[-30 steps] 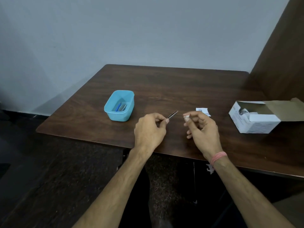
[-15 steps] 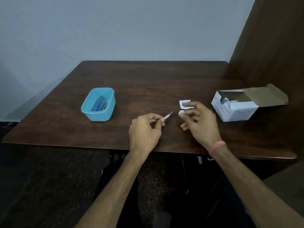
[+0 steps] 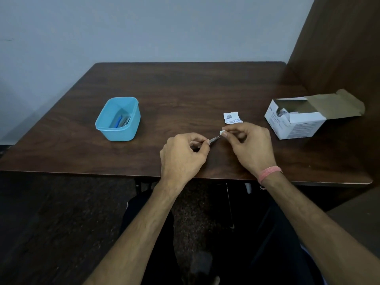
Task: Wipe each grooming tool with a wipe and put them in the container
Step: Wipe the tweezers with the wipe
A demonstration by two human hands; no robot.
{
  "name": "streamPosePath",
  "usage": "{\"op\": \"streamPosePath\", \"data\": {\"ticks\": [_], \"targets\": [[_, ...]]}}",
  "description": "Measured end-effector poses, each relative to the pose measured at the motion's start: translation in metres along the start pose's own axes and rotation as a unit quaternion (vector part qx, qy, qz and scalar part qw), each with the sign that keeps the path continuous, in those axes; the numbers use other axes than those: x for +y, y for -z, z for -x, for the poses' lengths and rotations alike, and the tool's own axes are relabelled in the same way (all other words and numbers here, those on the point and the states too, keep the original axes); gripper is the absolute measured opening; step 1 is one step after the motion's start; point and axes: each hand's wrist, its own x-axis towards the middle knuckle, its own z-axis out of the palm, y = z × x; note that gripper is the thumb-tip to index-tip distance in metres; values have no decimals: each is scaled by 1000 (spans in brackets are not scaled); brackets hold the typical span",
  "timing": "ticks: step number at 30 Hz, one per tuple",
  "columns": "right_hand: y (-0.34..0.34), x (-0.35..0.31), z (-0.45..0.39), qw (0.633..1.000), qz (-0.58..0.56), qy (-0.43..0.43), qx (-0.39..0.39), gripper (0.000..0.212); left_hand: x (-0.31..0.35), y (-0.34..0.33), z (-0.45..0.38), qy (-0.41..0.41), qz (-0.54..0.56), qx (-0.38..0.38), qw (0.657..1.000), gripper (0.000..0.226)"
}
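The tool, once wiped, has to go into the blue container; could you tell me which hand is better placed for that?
Left. The left hand already pinches the tool, and the container sits on its side. The right hand holds the wipe.

Thin metal tool (image 3: 214, 138) tip touching small white wipe (image 3: 222, 132); blue container (image 3: 118, 131) well left

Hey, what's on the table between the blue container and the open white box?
In the head view, the torn wipe packet lies between the blue container and the white box; otherwise bare tabletop.
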Motion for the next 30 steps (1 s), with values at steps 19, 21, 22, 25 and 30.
{"op": "streamPosePath", "data": {"ticks": [19,21,22,25,30], "targets": [[-1,-3,4,992,100,73,-7,10,-1,1,1,-3,-5,8,1000,10],[-1,-2,2,993,99,61,-1,11,-1,1,0,-3,-7,4,1000,10],[-1,-2,2,993,98,61,-3,11,-1,1,0,-4,-6,4,1000,10],[-2,-4,5,992,98,73,-17,11,-1,1,1,-6,-4,8,1000,11],[-1,-6,3,994,99,46,17,5,-1,2,1,-5,-4,10,1000,10]]}}
